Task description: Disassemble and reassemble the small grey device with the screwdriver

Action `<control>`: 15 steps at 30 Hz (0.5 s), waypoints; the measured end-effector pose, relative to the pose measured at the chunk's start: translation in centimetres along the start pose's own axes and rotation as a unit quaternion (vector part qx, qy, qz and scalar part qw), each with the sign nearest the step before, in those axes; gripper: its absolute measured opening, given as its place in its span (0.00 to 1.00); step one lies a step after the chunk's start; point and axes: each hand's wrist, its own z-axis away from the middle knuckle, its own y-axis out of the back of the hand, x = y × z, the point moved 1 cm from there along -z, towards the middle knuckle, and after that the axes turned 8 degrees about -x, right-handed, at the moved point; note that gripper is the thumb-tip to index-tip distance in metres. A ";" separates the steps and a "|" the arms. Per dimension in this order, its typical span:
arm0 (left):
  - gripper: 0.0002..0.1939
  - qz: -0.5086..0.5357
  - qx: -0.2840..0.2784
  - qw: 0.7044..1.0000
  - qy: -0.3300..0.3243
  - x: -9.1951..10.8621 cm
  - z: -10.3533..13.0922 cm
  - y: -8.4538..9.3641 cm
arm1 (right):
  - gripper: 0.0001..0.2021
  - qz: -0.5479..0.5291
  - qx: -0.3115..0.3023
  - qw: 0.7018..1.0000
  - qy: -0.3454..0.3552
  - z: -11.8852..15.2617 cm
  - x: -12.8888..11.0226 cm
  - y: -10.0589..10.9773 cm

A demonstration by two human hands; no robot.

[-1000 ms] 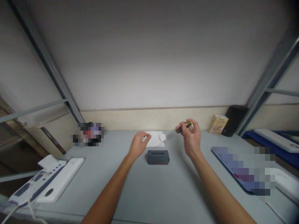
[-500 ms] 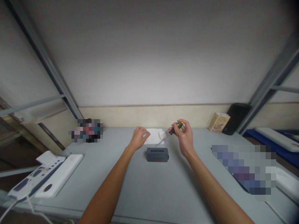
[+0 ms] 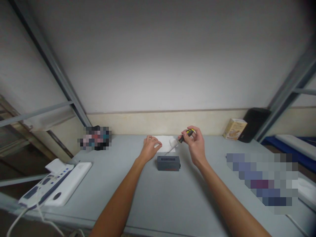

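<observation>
1. Around the middle of the table (image 3: 158, 197) sits a dark gray box (image 3: 168, 164), with a row of slim dark slots along its top and a small black nub on its right end. Reddish marking low on the front, too blurry to read.
2. Right hand (image 3: 197, 148) is up off the table, to the right and a bit far of the box. Thumb and fingers are closed around the black-and-yellow handle of a screwdriver (image 3: 186, 135).
3. The screwdriver is tilted, shaft running down and left toward the box's far edge. Can't tell if the tip actually touches anything.
4. Left hand (image 3: 149, 148) is just left and far of the box, by the left part of a white sheet (image 3: 165, 141). Fingers are curled with the thumb close to them; can't tell if anything tiny is pinched there.
5. Some small white thing (image 3: 174, 142) shows over the sheet's right part, right by the shaft. No clue what it is, too small.
6. Far right: a yellowish carton (image 3: 234, 129) beside a black rounded object (image 3: 255, 125).
7. Near left: a white power strip (image 3: 44, 186) alongside a long white slab (image 3: 71, 184).
</observation>
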 end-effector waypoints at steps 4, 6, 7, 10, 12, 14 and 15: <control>0.06 -0.014 0.019 0.999 0.034 -1.1 0.3 0.8 | 0.23 0.003 0.003 1.000 0.004 0.0 0.2 0.0; 0.07 -0.016 0.009 0.999 0.040 -1.8 0.6 0.9 | 0.22 0.001 0.006 1.000 0.004 0.0 0.2 0.0; 0.07 -0.018 0.001 0.999 0.041 -2.1 0.6 0.9 | 0.22 0.002 0.006 1.000 0.003 0.0 0.2 0.0; 0.07 -0.024 -0.015 0.999 0.042 -2.4 0.8 0.9 | 0.22 0.006 0.008 1.000 0.001 0.1 0.0 0.0; 0.07 -0.023 -0.021 0.999 0.041 -2.3 0.9 0.9 | 0.22 0.009 0.007 1.000 -0.001 0.1 -0.2 -0.1; 0.07 -0.015 -0.018 0.999 0.040 -1.9 0.8 1.2 | 0.21 0.010 -0.002 1.000 0.000 0.2 -0.5 -0.2; 0.08 -0.005 -0.007 0.999 0.040 -1.6 0.8 1.5 | 0.21 0.008 -0.011 1.000 0.002 0.3 -0.6 -0.3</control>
